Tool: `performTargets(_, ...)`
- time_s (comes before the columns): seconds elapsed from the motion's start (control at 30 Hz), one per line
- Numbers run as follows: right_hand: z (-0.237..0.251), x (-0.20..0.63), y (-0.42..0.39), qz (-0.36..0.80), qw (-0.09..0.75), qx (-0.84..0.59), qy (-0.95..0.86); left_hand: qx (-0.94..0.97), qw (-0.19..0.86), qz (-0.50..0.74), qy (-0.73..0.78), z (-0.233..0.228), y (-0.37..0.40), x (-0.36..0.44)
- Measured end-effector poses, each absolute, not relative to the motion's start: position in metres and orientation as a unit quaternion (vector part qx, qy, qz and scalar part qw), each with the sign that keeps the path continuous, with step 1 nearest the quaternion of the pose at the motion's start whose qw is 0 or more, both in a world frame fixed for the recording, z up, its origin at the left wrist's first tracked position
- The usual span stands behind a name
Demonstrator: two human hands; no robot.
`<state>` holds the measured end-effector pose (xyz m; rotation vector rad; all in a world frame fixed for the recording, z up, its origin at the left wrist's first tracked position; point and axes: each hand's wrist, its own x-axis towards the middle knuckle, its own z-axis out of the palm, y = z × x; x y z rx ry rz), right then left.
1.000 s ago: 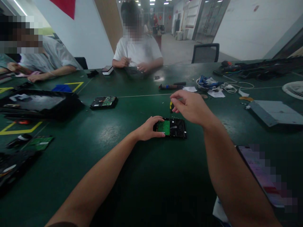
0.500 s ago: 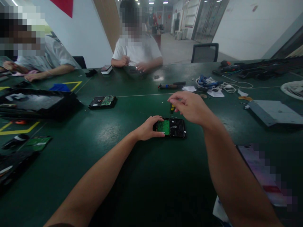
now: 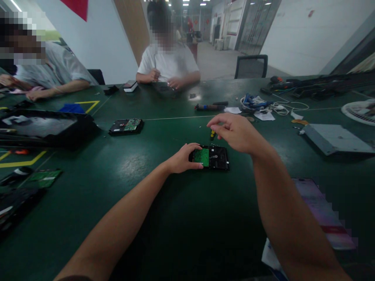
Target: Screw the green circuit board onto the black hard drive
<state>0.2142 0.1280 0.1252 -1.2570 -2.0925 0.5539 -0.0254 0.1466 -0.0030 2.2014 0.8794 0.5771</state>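
Table (image 3: 164, 218) is dark green, with two hard drives on it: a spare one (image 3: 126, 126) off to the left and the hard drive (image 3: 211, 157) under work, long axis left-right. Left hand (image 3: 184, 158) grips its left end. Right hand (image 3: 236, 132) hovers just beyond it, fingers loosely curled, empty, beside one small yellow-black screwdriver (image 3: 212, 134).

an electronics repair workshop: a long green table (image 3: 164, 218) strewn with opened drives (image 3: 125, 126), circuit boards (image 3: 45, 176), cables (image 3: 272, 105) and a screwdriver (image 3: 209, 106), co-workers (image 3: 168, 64) seated around.
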Motion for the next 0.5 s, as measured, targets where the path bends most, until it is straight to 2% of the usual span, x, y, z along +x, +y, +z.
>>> performTargets(0.5,0.1341,0.2147,0.1173,0.205,0.283,-0.513,-0.784,0.852,0.345,0.193,0.343,-0.0056,0.1502,-0.0282)
